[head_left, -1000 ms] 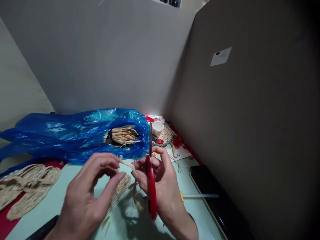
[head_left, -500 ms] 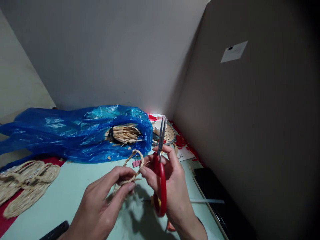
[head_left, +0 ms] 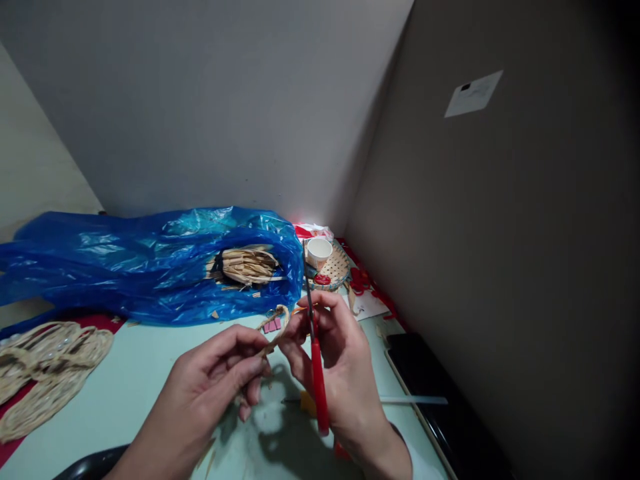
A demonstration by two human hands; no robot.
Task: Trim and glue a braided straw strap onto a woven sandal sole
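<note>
While a blue bag [head_left: 125, 267] sprawls at nine o'clock, our left hand [head_left: 215, 393] at seven pinches, thumb against fingers, and our right hand [head_left: 345, 367] near six curls around upright red-handled scissors [head_left: 318, 387]. Between our hands, toward seven, the straw cord [head_left: 281, 334] bends upward, clamped by the left; whether the right grips it, we cannot tell. A loosened pinch could unravel it; a turned wrist could snag it on the blades.

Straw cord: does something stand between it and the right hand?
Nothing visible. The left hand holds the straw cord close by the right hand; the red scissors in the right hand sit to the cord's right, not between.
</note>
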